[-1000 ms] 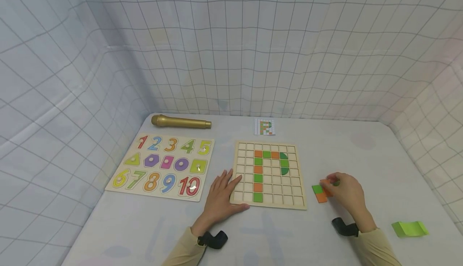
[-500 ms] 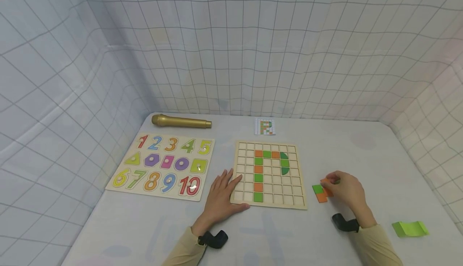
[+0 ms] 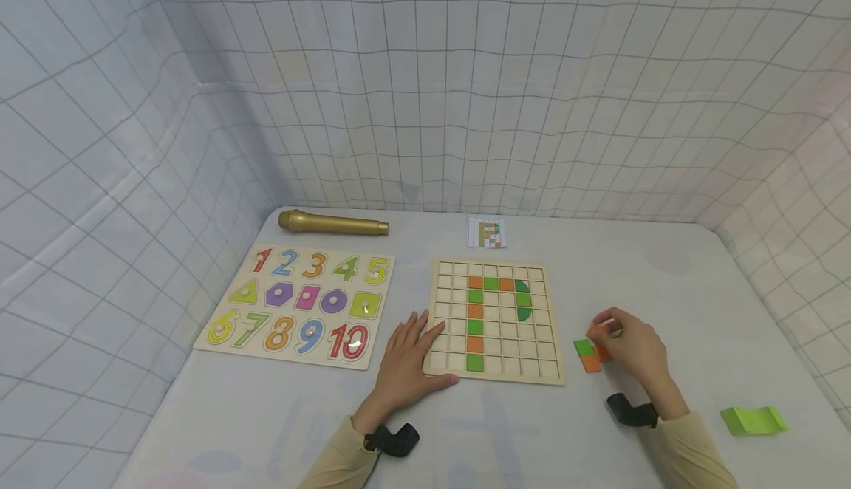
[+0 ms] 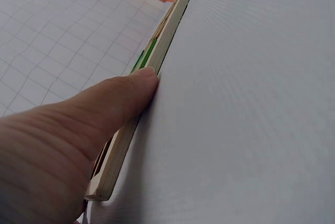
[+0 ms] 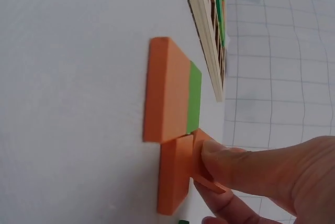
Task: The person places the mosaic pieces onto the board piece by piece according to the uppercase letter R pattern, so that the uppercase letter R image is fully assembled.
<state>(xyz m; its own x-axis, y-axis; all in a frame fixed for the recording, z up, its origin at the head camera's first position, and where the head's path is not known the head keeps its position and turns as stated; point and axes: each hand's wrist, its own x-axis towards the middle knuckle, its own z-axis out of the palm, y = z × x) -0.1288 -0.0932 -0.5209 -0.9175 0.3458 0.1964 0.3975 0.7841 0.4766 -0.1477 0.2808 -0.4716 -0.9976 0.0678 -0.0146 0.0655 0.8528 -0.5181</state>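
In the head view my left hand [image 3: 402, 363] lies spread at the left edge of a wooden grid board [image 3: 532, 377], some fingers over its rim. The thumb runs along the near edge in the left wrist view. Green and orange tiles on the board form a P-like shape. Right of the board, my right hand [image 3: 637, 349] pinches an orange square tile [image 5: 199, 153] between thumb and fingers, tilted up. Just beside it lie a second orange tile [image 5: 175, 177], another orange tile [image 5: 170, 93] and a light green tile [image 5: 194, 96]. A dark green bit [image 5: 183, 222] shows below.
A number puzzle board [image 3: 266, 352] lies on the left, with a gold microphone [image 3: 339, 224] behind it. A small pattern card [image 3: 473, 233] sits beyond the grid board. At the right front stands a light green curved block [image 3: 754, 422]. Grid-lined fabric walls surround the table.
My right hand has shifted slightly away from me and to the left with the orange tile. A green piece seen under its fingers is now hidden. The left hand stays put.
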